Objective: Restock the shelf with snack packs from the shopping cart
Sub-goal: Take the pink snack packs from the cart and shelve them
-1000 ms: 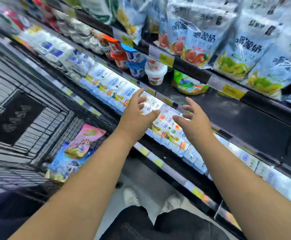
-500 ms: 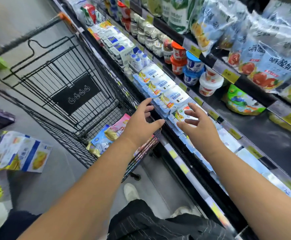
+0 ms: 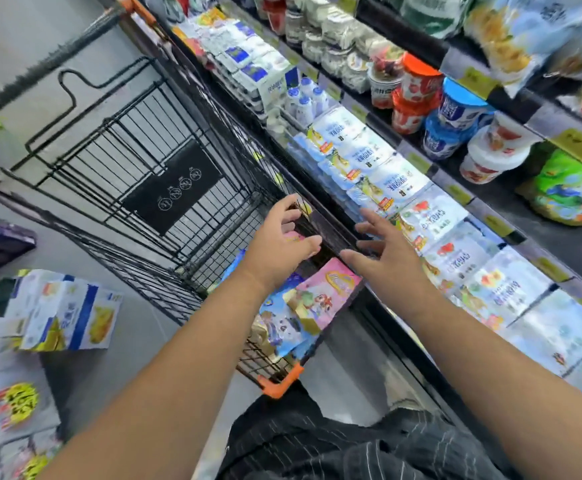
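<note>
A black wire shopping cart (image 3: 151, 161) stands against the shelf unit. In its near end lie a pink snack pack (image 3: 331, 289) and a blue snack pack (image 3: 282, 327), overlapping. My left hand (image 3: 279, 244) hovers open just above the pink pack, over the cart's right rim. My right hand (image 3: 383, 251) is open too, fingers spread, between the cart's rim and the shelf front. Neither hand holds anything. On the shelf (image 3: 559, 244) to the right lies one green snack pack (image 3: 570, 188).
White and blue dairy packs (image 3: 386, 168) fill the lower shelf. Stacked cups (image 3: 456, 119) stand on the middle shelf, and bags hang above. Blue and white cartons (image 3: 64, 313) lie on the floor at left. The cart's orange corner (image 3: 279, 382) is near my legs.
Both hands have moved left and down from the shelf front to over the cart's near end. The view has swung toward the cart.
</note>
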The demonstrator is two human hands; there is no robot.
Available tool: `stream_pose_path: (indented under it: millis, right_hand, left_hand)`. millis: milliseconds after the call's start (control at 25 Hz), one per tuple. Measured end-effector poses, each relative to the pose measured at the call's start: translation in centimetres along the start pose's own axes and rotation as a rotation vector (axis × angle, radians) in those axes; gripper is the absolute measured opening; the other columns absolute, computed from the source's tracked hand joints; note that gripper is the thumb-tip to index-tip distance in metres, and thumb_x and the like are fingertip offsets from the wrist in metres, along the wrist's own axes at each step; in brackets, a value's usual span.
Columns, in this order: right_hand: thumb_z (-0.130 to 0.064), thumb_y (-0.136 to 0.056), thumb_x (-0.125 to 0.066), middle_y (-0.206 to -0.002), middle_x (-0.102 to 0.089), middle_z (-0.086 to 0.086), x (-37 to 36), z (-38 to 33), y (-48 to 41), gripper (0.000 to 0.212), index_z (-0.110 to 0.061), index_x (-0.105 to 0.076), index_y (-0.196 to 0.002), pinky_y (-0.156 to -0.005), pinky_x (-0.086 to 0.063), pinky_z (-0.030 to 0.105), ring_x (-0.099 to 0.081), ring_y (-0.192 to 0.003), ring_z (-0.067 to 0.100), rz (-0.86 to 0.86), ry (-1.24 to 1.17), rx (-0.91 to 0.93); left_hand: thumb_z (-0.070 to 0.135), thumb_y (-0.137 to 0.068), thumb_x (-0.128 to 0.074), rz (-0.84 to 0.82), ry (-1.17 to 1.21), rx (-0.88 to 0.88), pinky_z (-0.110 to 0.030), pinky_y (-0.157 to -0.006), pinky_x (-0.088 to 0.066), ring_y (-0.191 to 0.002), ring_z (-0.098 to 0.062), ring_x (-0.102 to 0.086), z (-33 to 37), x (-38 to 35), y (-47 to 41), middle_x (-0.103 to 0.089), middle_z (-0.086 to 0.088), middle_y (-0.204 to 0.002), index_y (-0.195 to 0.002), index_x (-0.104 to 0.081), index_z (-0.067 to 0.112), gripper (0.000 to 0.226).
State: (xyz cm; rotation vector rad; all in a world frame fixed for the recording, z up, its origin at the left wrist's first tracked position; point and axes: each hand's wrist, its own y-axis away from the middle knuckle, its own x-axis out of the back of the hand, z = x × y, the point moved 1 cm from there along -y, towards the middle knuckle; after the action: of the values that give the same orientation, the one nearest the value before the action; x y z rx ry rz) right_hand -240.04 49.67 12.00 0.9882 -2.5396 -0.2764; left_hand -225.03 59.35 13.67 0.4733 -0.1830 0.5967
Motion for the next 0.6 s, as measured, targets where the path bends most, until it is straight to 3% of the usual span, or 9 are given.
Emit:
stream_pose_path:
  millis: [120, 360, 600]
  right_hand:
    - [-0.019, -0.085, -0.075, -0.129, -0.053, -0.004, -4.1, -0.6, -2.4, 0.073, -0.028, -0.038, -0.147, -0.098, -0.05, 0.044, -0.056, -0.11, 0.017, 0.033, -0.01, -0.058]
    - [-0.022, -0.089, -0.071, -0.128, -0.051, -0.007, -10.4, 0.7, -6.3, 0.067, -0.031, -0.038, -0.146, -0.084, -0.053, 0.031, -0.056, -0.11, 0.013, 0.155, -0.032, -0.171]
    - [-0.025, -0.088, -0.071, -0.135, -0.052, 0.002, -14.4, 6.2, -8.8, 0.066, -0.024, -0.04, -0.146, -0.103, -0.045, 0.047, -0.052, -0.12, 0.02, 0.272, 0.031, -0.39]
  left_hand:
    - [0.016, -0.088, -0.073, -0.041, -0.086, 0.007, -0.028, -0.091, -0.051, -0.125, -0.013, -0.046, -1.2, 4.0, -3.5, -0.047, 0.0, -0.141, -0.146, -0.038, 0.028, 0.069]
    - [0.022, -0.089, -0.07, -0.174, -0.257, 0.011, -0.026, -0.092, -0.041, -0.124, -0.011, -0.049, -4.9, 9.4, -10.2, -0.051, 0.003, -0.137, -0.139, -0.048, 0.026, 0.054]
    - [0.021, -0.091, -0.069, -0.303, -0.343, 0.104, -0.028, -0.091, -0.042, -0.12, -0.014, -0.051, -10.5, 9.6, -15.8, -0.051, 0.003, -0.125, -0.138, -0.05, 0.021, 0.051]
